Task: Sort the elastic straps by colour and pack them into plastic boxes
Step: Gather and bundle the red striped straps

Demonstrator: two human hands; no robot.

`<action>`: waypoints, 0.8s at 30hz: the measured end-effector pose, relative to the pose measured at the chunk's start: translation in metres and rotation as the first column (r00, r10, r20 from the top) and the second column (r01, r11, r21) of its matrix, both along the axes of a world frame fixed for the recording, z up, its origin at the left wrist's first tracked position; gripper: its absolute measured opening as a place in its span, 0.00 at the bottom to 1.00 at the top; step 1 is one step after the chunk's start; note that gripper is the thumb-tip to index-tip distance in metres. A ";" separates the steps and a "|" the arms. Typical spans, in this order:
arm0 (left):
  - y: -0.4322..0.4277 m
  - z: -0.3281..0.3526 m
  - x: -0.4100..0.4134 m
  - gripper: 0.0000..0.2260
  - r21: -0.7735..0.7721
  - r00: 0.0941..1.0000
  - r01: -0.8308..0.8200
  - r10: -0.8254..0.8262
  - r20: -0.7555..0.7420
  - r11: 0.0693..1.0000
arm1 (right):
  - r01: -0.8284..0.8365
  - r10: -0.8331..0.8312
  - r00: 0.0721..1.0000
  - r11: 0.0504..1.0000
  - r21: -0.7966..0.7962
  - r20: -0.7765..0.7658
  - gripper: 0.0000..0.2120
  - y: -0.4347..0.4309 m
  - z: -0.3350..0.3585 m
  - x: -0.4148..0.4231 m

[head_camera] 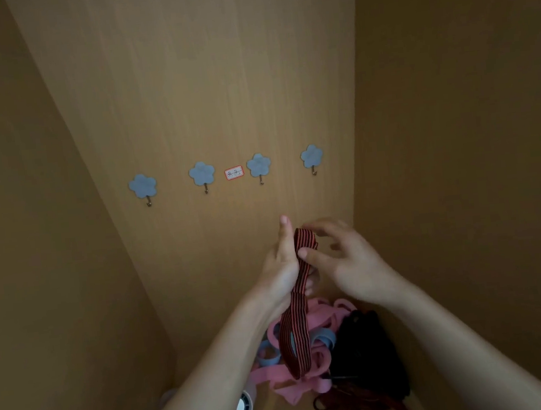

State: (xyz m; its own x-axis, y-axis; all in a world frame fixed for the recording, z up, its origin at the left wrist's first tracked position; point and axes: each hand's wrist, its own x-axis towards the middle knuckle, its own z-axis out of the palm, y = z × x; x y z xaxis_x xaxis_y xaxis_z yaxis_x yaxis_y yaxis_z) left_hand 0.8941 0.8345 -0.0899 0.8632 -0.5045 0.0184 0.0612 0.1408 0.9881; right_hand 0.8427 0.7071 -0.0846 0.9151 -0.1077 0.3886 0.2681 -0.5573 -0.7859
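Looped red-black striped strap [295,318] hangs; pink straps [300,390], blue straps [269,358] heaped beneath.

1. Back panel [184,81]: light wood-grain laminate, grain running vertically.
2. Label [234,173]: red border, stuck on the back panel, writing unreadable.
3. Flower hooks [201,173]: four, blue, in a row level with the label, two to its left and two to its right, each with a small metal hook below.
4. Left side panel [17,229] and right side panel [456,154]: same wood, darker than the back panel.
5. Light: dim, warm.

Both forearms raised, left hand [282,271] gripping striped strap [295,334], thumb up, right hand [352,264] pinching its top
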 end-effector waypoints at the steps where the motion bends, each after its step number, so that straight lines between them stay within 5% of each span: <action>1: 0.000 -0.001 0.001 0.33 0.015 1.000 0.019 -0.020 0.014 1.000 | -0.017 0.017 1.000 1.000 -0.004 -0.023 0.17 0.000 -0.001 0.003; 7: 0.014 -0.009 0.007 0.41 0.027 0.973 0.216 -0.213 -0.087 0.976 | -0.103 0.100 0.995 0.978 0.180 0.026 0.11 0.001 0.009 0.003; 11: 0.015 -0.022 0.000 0.34 -0.093 0.926 0.236 -0.253 -0.280 0.967 | 0.030 0.087 0.892 0.968 -0.250 0.444 0.19 -0.005 0.016 0.003; 13: 0.016 -0.026 0.002 0.38 -0.244 0.885 0.227 -0.304 -0.352 0.943 | 0.044 0.173 0.846 0.920 -0.389 0.504 0.22 -0.010 0.007 -0.001; 16: 0.017 -0.020 0.000 0.43 -0.279 0.866 0.246 -0.339 -0.368 0.928 | 0.036 0.223 0.836 0.889 -0.456 0.501 0.23 -0.008 -0.017 -0.006; 20: 0.011 -0.023 -0.006 0.31 -0.201 0.892 0.217 -0.278 -0.357 0.955 | 0.093 0.209 0.822 0.869 -0.487 0.529 0.21 -0.006 -0.040 -0.009; 24: 0.012 -0.026 -0.015 0.31 -0.216 0.878 0.285 -0.345 -0.332 0.934 | 0.127 0.165 0.833 0.873 -0.471 0.529 0.21 -0.006 -0.046 -0.017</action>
